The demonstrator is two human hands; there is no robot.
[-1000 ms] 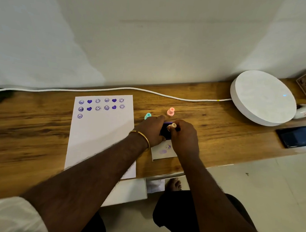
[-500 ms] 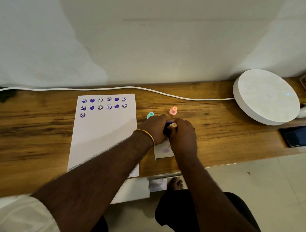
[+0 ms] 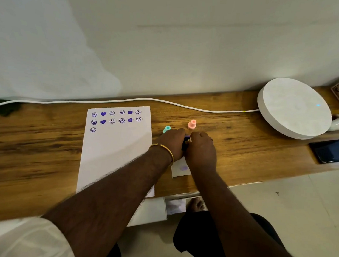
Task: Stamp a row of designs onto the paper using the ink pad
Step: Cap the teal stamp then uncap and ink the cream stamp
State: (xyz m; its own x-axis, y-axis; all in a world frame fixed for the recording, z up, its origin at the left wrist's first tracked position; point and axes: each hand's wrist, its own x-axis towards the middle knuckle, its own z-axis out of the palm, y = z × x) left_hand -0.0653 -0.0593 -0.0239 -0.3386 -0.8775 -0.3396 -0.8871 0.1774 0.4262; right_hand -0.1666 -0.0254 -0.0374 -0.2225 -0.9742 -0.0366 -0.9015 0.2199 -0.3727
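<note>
Two hands meet over the ink pad (image 3: 185,142), loading a stamp.
Left hand (image 3: 174,142) grips the pad steady; right hand (image 3: 200,149) pinches a pale stamp (image 3: 189,140) onto it.

no readable text, labels or numbers

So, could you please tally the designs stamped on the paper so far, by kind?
On the paper:
Laughing faces: 5
Hearts: 4
Smiley faces: 4
Total: 13, in two full rows of 6 plus 1 that starts the third row.
</note>
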